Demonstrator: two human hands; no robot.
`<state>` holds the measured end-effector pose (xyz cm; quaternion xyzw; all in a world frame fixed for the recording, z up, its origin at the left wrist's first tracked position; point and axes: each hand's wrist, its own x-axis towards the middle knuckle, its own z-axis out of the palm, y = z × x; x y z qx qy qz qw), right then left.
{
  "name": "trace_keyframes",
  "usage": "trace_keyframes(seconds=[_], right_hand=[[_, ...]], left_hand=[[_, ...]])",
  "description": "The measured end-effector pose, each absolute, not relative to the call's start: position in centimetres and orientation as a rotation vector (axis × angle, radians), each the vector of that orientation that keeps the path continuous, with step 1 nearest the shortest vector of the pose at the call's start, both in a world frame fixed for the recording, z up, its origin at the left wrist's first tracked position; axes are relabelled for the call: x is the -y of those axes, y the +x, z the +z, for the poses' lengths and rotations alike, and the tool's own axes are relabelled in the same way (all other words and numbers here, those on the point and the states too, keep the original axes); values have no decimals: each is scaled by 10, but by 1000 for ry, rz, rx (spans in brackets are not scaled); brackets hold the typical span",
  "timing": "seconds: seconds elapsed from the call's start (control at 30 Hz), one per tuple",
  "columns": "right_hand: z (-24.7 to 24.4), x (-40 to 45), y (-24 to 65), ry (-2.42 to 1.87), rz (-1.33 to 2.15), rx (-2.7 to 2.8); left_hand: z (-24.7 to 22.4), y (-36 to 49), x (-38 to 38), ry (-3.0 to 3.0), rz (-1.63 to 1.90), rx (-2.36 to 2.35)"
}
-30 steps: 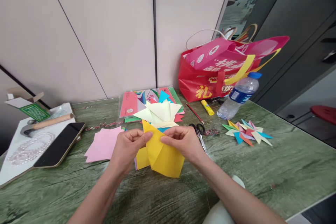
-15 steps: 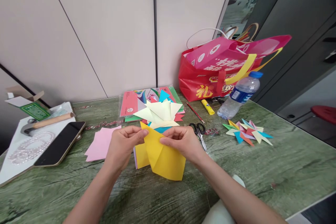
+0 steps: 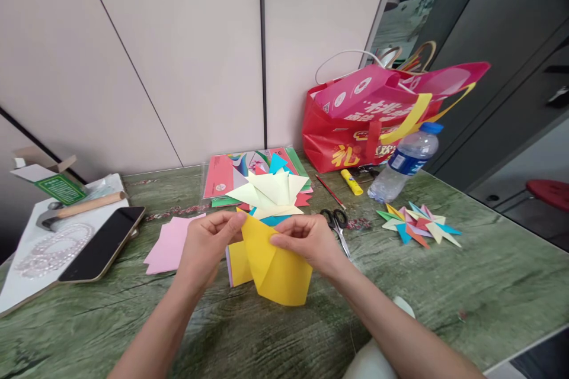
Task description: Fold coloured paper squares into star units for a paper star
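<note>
A yellow paper (image 3: 284, 275) with creases hangs between my hands above the table. My left hand (image 3: 212, 243) pinches its upper left corner between thumb and fingers. On its upper right edge, my right hand (image 3: 309, 241) is closed in a pinch. Behind and below it lies more yellow paper (image 3: 240, 263) with a purple edge showing. Just beyond my hands are folded cream pieces (image 3: 275, 189), with blue and red folded paper around them. Pink sheets (image 3: 170, 244) rest left of my left hand.
Black-handled scissors (image 3: 340, 225), a red pencil (image 3: 331, 192) and a yellow glue stick (image 3: 351, 182) lie right of centre. Farther right are a bottle (image 3: 406, 160), a red bag (image 3: 338, 136) and a folded-paper star (image 3: 420, 223). A phone (image 3: 103, 244) and hammer (image 3: 84, 208) are left.
The lower right part of the yellow paper has shifted slightly left and bends a little more. My left fingertips have moved slightly up and left. Both hands keep their pinch.
</note>
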<state>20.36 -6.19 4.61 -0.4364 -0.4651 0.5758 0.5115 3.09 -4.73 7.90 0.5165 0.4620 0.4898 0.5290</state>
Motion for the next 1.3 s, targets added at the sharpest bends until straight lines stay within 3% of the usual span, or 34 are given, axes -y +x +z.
trace_keyframes(seconds=[0.27,0.57,1.07,1.3], right_hand=[[41,62,203,-1035,1424,1131],[46,56,209,-1037,1306,925],[43,54,213,-969,1258,811],[40,53,211,-990,1247,818]], left_hand=[[72,30,44,1206,1260,-1085],[73,49,56,1219,710,-966],[64,55,58,1259,771,-932],[63,55,59,1484,830,-1125]])
